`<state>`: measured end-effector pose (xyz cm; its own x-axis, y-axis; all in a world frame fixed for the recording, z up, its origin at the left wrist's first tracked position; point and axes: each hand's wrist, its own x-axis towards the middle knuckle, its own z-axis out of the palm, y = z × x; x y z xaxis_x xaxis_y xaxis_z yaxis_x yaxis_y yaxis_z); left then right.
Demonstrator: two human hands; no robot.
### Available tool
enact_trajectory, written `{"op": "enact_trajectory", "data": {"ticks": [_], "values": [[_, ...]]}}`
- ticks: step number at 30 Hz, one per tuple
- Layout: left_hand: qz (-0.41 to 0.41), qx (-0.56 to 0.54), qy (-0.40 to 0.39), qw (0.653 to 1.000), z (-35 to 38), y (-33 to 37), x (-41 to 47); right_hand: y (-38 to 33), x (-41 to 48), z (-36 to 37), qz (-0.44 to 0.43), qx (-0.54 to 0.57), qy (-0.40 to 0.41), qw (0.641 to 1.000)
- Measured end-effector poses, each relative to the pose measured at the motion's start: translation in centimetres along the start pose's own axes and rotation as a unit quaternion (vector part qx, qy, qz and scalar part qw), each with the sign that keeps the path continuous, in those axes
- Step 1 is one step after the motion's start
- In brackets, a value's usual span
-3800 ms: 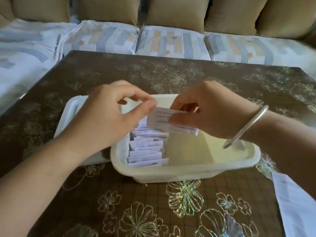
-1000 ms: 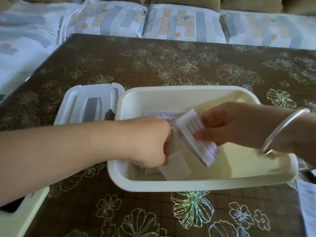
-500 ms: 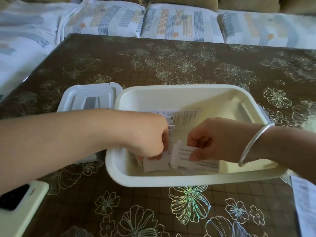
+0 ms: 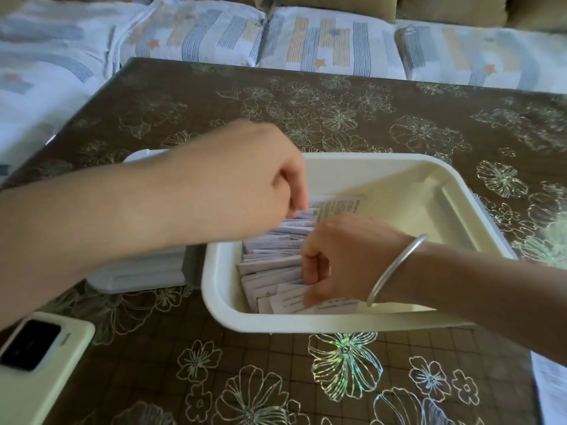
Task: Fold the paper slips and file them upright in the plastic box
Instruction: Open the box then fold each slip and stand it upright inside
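Phone [image 4: 40, 363]: nearest, lying camera side up on the desk [image 4: 306, 96]; its left part is cut off by the frame edge.
Loose sheet [image 4: 552, 391]: printed paper at the right edge; only a strip shows.
Plastic box [image 4: 399, 167]: cream, rectangular, open. The paper slips fill its left part and the right part shows bare floor.
Front slip [image 4: 334, 305]: at the near end of the row, partly covered by the right hand.
Right hand [image 4: 340, 259]: inside the box with fingers curled, thumb on the front slip, grasping it. Half a second ago it held this slip just short of the row. A silver bangle [image 4: 395, 268] sits on the wrist.
Paper slips [image 4: 270, 262]: folded white slips standing on edge in a row running near to far, leaning a little. The print is too small to read.
Lid [image 4: 138, 271]: white, flat on the desk just left of the box, mostly hidden under the left forearm.
Left hand [image 4: 245, 179]: blurred, fingers curled down over the far end of the row. I cannot tell whether it grips anything. Half a second ago it was lower, among the nearer slips.
Sofa cushions [image 4: 306, 41]: striped, beyond the desk's far edge.
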<state>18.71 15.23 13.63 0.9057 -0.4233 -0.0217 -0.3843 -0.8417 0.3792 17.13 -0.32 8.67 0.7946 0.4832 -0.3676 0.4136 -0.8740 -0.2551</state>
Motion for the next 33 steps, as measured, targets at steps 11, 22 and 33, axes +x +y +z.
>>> {"op": "enact_trajectory", "data": {"ticks": [11,22,33], "values": [[-0.053,-0.101,0.168,0.979,4.7,-4.2,-1.8,0.1,-0.8,0.0,0.044,0.1,-0.033,0.993],[-0.079,-0.161,0.132,0.975,4.6,-4.4,-1.7,2.1,-1.2,0.4,0.054,0.376,-0.132,0.916],[-0.094,-0.161,0.153,0.971,4.8,-4.2,-1.6,1.8,-0.9,0.2,0.137,0.35,-0.12,0.919]]}}
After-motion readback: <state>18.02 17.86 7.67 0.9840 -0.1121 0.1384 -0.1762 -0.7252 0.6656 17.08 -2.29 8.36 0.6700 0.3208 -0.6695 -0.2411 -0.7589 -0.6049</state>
